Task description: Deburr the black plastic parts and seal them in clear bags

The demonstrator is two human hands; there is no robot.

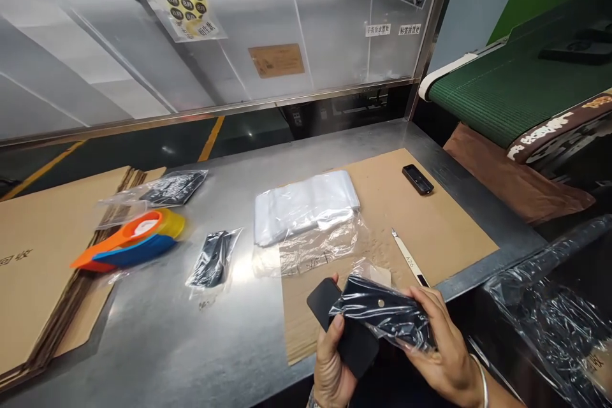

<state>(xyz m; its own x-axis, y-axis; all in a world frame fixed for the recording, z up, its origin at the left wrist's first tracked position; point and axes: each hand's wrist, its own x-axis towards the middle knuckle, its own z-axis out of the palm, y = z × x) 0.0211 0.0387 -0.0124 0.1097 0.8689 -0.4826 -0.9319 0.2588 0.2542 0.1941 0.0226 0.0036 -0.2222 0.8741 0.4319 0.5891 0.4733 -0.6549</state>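
Near the bottom edge, my left hand [332,366] grips a flat black item [358,347] with rounded corners, thumb on top. My right hand [444,350] is closed on the right end of a black item in clear plastic wrap [382,312], which overlaps the flat one. Just beyond them lie a pale craft knife [408,258] and a stack of clear plastic bags [306,204] on a cardboard sheet [454,229]. A small black device [417,179] rests at the sheet's far right. Another black item in a clear bag [213,259] lies on the metal table [157,331].
An orange and blue tape dispenser [134,239] and flattened cardboard [48,255] occupy the left side, beside a bagged black packet [176,187]. A clear panel [229,32] stands behind the table. At right are a green conveyor belt [516,89] and black plastic [554,306].
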